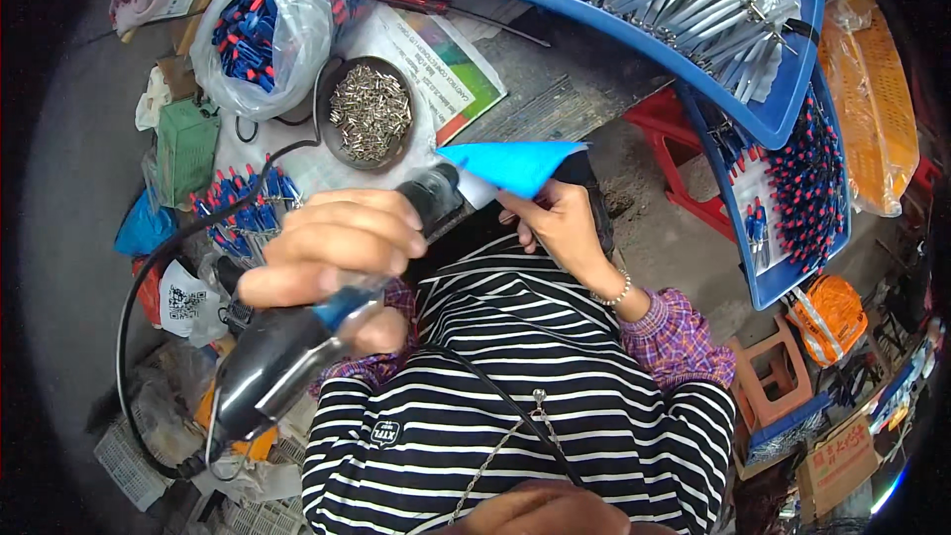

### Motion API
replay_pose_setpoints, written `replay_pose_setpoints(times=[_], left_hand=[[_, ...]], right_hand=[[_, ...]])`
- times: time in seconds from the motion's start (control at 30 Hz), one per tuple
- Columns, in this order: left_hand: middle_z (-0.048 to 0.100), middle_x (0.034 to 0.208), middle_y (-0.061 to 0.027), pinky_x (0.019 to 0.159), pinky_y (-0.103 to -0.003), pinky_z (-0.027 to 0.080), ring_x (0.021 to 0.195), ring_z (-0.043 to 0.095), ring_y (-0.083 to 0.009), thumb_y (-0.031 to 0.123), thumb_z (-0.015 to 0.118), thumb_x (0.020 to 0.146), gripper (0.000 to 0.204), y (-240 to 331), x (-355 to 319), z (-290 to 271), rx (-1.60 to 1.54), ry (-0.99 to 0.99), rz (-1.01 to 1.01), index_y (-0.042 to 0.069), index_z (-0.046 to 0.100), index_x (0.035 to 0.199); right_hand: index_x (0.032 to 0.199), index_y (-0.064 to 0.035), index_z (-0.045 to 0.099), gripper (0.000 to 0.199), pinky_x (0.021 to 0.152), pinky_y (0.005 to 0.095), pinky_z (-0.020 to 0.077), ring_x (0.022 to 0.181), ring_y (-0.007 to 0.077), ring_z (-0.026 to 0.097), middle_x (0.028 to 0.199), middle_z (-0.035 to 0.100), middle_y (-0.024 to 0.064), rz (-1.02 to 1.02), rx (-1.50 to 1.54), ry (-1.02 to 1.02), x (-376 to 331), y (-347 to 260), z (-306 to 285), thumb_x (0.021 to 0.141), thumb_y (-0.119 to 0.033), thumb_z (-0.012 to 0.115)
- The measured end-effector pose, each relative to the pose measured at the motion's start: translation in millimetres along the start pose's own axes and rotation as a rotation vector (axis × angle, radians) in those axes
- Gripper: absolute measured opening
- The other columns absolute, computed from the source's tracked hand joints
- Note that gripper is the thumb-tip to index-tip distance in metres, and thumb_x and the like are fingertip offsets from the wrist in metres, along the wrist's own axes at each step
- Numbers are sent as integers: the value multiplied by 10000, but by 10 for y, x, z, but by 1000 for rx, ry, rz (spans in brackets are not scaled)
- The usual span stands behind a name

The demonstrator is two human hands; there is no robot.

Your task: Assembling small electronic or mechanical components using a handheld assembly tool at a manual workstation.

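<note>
Over lap: left hand (337,238) clenched round corded power tool (287,347); right hand (560,223) fingers pinching blue sheet (515,163) at tool tip. Risk: sheet slipping, tip nicking fingers; cord (149,267) may snag.

The person wears a black-and-white striped top (515,376) over purple plaid cuffs (674,337), a beaded bracelet (616,293) on the right wrist, and a thin chain (505,446) down the front.

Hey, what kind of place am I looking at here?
Probably a small assembly workshop. A round metal bowl of small silver metal pieces, blue plastic trays of red-and-blue-handled parts and a black corded power tool gripped in the left hand suggest piecework.
</note>
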State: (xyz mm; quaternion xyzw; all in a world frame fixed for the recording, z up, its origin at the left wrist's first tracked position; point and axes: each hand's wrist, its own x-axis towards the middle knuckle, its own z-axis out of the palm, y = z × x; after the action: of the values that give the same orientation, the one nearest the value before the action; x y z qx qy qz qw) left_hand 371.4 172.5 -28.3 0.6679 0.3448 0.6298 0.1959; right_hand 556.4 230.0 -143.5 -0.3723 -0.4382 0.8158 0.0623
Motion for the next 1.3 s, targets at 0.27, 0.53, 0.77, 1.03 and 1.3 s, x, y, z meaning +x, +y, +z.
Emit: replay_pose_setpoints(times=[0.27,0.53,0.77,1.03,1.3], left_hand=[[580,752,-86,451,-280,487,567,598,-199,319,680,801,403,170,119,14,-137,31,-44,85,415,994],[577,716,-145,433,-347,518,539,612,-256,268,729,786,472,-68,-28,187,-91,-30,-25,56,351,971],[593,728,-171,478,-377,533,573,622,-278,177,779,726,471,-154,-19,232,-198,-51,-71,42,379,933],[607,689,-177,498,-387,546,564,625,-283,113,798,699,432,-80,79,201,-228,-68,-150,52,394,838],[604,667,-164,477,-374,546,557,630,-282,117,800,696,437,-93,69,196,-235,-42,-192,56,392,841]], right_hand=[[804,49,660,237,389,206,432,452,59,546,625,634,52,-34,30,37,-9,-28,2,850,-182,630],[820,39,664,228,385,195,419,459,56,546,631,635,47,-26,19,31,-28,-55,17,854,-183,625],[843,21,654,195,397,170,385,473,27,507,685,641,29,-14,-9,15,-37,-108,2,878,-166,612],[830,40,662,216,374,204,399,437,62,538,598,616,46,-6,61,32,-34,-90,20,860,-170,619],[839,30,657,179,392,179,373,456,27,497,645,631,22,-30,15,20,-36,-74,18,870,-143,621]])
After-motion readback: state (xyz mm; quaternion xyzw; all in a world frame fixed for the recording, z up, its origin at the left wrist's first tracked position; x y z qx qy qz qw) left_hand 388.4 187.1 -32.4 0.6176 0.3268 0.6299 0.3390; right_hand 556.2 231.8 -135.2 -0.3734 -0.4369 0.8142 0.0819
